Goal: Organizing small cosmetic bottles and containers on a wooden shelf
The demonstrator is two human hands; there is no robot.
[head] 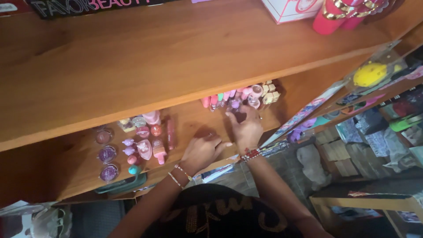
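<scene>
My right hand [247, 128] reaches to the back of the lower wooden shelf [189, 121], fingertips among a cluster of small pink tubes [229, 97]; I cannot tell whether they pinch one. My left hand [200, 152] rests loosely curled on the shelf just beside it, holding nothing that I can see. To its left lie small pink and purple cosmetics [145, 147] and round glitter pots [107, 154]

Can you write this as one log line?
left hand: flat on shelf | right hand: touching pink tubes
</scene>
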